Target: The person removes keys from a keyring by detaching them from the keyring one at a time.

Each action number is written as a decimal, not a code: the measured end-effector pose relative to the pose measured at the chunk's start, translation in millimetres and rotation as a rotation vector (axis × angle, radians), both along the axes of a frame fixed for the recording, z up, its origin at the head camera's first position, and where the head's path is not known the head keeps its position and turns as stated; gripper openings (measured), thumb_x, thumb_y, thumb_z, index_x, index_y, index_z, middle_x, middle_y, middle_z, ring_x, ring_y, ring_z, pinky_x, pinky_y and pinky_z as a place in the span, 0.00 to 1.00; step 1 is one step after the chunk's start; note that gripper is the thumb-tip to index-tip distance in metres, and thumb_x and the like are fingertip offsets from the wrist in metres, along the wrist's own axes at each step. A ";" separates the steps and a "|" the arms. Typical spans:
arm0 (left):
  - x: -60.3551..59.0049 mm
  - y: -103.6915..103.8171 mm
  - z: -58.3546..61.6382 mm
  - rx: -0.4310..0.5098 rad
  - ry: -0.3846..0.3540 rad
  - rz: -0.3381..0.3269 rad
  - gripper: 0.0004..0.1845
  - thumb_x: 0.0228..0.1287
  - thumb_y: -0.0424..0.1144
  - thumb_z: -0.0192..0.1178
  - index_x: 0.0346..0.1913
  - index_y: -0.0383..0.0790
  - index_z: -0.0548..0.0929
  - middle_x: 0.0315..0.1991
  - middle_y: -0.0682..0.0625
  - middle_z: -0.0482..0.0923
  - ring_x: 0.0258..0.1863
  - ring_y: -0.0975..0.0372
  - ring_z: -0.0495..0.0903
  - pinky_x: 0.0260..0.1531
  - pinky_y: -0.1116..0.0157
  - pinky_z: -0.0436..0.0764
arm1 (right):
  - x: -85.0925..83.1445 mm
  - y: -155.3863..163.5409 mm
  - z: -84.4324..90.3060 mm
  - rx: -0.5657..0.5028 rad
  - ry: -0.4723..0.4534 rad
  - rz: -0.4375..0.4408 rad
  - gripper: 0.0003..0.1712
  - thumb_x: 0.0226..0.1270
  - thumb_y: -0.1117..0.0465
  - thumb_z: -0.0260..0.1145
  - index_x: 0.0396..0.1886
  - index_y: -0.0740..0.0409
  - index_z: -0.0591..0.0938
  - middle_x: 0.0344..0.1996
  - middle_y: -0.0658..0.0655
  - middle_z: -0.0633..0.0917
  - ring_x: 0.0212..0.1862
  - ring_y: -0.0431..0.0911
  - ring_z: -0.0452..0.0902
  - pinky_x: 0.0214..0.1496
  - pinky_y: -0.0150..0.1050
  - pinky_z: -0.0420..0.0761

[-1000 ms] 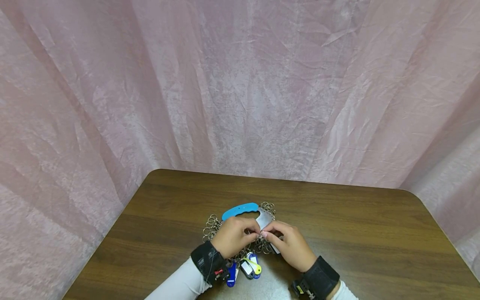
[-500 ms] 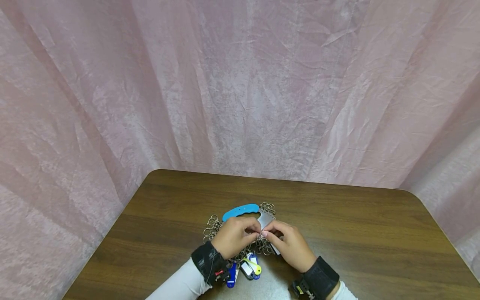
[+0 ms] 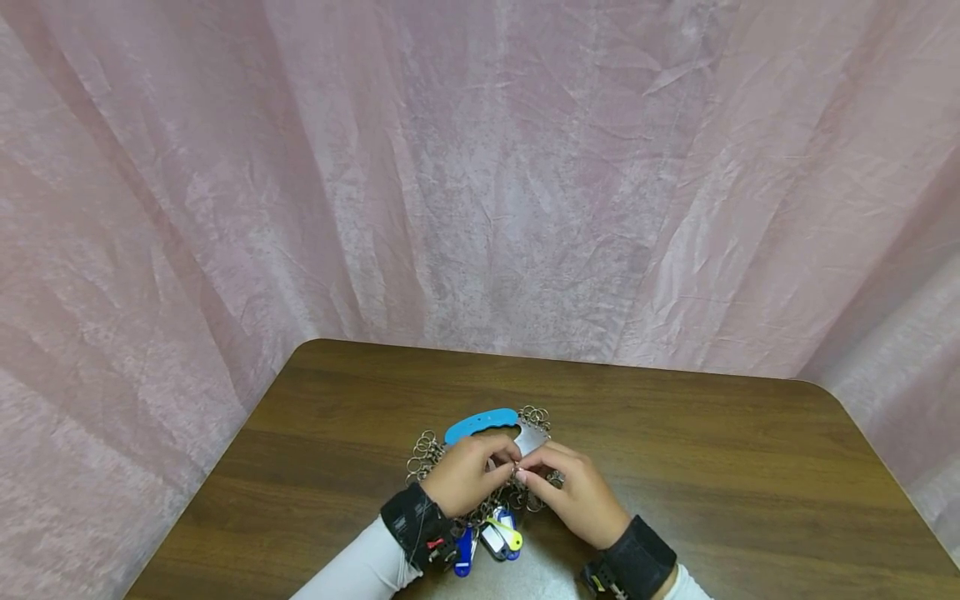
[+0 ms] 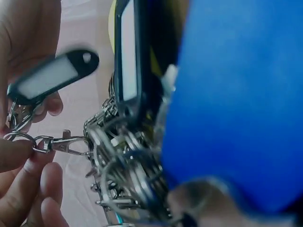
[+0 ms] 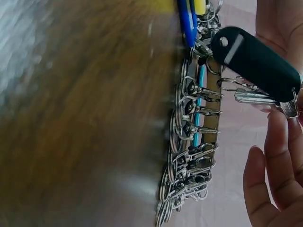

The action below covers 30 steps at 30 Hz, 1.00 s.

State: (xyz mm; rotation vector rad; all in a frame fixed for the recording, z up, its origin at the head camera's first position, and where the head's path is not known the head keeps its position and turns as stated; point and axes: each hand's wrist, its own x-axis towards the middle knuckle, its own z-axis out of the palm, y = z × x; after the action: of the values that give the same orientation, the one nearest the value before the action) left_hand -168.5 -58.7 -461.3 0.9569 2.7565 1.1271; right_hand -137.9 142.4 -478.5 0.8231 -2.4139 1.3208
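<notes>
In the head view my left hand [image 3: 463,477] and right hand [image 3: 579,490] meet over a holder with a blue handle [image 3: 480,423] and a grey metal plate [image 3: 531,437]. The left wrist view shows my left fingertips pinching a split key ring [image 4: 20,136] joined to a swivel snap hook [image 4: 66,143], which reaches the holder's edge. A black key tag [image 4: 52,75] hangs at that ring. The right wrist view shows small silver keys [image 5: 255,98] beside the tag; my right fingertips pinch at the same ring, the exact contact partly hidden.
Several snap hooks with rings [image 5: 189,127] line the holder's edge. Blue [image 3: 463,552], black [image 3: 493,540] and yellow [image 3: 512,533] tags lie in front of it on the brown wooden table [image 3: 712,467]. A pink curtain [image 3: 525,208] hangs behind.
My right hand has shifted slightly left, its fingertips closer to my left ones. The white-labelled tag under the right hand no longer shows in the head view. My left hand is nearly still.
</notes>
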 end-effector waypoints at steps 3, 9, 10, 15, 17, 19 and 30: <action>-0.6 -0.9 0.8 0.033 -0.023 0.009 0.02 0.67 0.36 0.64 0.40 0.45 0.84 0.35 0.55 0.87 0.36 0.72 0.83 0.37 0.73 0.80 | 0.5 -0.7 0.5 0.016 0.037 -0.014 0.05 0.67 0.62 0.70 0.40 0.47 0.86 0.39 0.41 0.86 0.42 0.33 0.81 0.44 0.36 0.83; -0.6 -1.5 2.0 0.068 -0.036 0.017 0.02 0.67 0.34 0.64 0.37 0.46 0.84 0.33 0.55 0.86 0.32 0.73 0.81 0.34 0.74 0.79 | 2.3 -3.8 3.3 0.119 0.135 -0.099 0.05 0.65 0.62 0.71 0.39 0.48 0.85 0.38 0.41 0.86 0.39 0.32 0.81 0.42 0.35 0.82; -0.2 -1.4 2.0 0.068 -0.034 0.019 0.04 0.67 0.34 0.64 0.36 0.47 0.83 0.32 0.55 0.86 0.32 0.73 0.80 0.34 0.74 0.79 | 2.7 -4.2 3.6 0.136 0.147 -0.111 0.05 0.65 0.61 0.72 0.39 0.48 0.85 0.38 0.41 0.86 0.39 0.32 0.80 0.42 0.35 0.82; 1.7 -0.7 1.0 0.057 0.006 0.013 0.05 0.66 0.34 0.65 0.35 0.49 0.83 0.31 0.57 0.85 0.31 0.74 0.78 0.33 0.75 0.78 | 3.4 -4.4 3.9 0.164 0.164 -0.136 0.03 0.67 0.58 0.70 0.39 0.48 0.85 0.36 0.40 0.85 0.38 0.30 0.79 0.42 0.36 0.80; 2.3 -0.5 1.0 0.047 0.031 0.011 0.05 0.65 0.34 0.66 0.34 0.49 0.84 0.31 0.57 0.85 0.31 0.74 0.78 0.33 0.75 0.77 | 3.1 -4.2 3.7 0.159 0.161 -0.135 0.02 0.69 0.57 0.69 0.38 0.48 0.85 0.35 0.39 0.85 0.37 0.30 0.79 0.42 0.35 0.80; 2.6 -0.1 1.2 0.037 0.053 0.012 0.05 0.65 0.34 0.66 0.34 0.50 0.84 0.30 0.58 0.85 0.31 0.74 0.78 0.33 0.75 0.77 | 2.7 -4.0 3.3 0.153 0.156 -0.132 0.03 0.70 0.56 0.67 0.38 0.47 0.85 0.35 0.39 0.84 0.37 0.29 0.79 0.42 0.35 0.79; 3.3 2.1 2.0 0.036 0.096 0.021 0.05 0.64 0.34 0.67 0.35 0.50 0.86 0.32 0.57 0.86 0.32 0.73 0.80 0.34 0.75 0.79 | 1.5 -3.5 1.9 0.135 0.122 -0.131 0.03 0.70 0.56 0.68 0.38 0.49 0.84 0.33 0.39 0.84 0.36 0.29 0.78 0.39 0.33 0.79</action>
State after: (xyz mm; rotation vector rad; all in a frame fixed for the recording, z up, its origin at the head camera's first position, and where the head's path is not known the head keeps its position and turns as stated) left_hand -165.2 -56.6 -459.3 1.0142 2.8372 1.1672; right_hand -136.4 138.9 -476.7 0.7413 -2.4351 1.0384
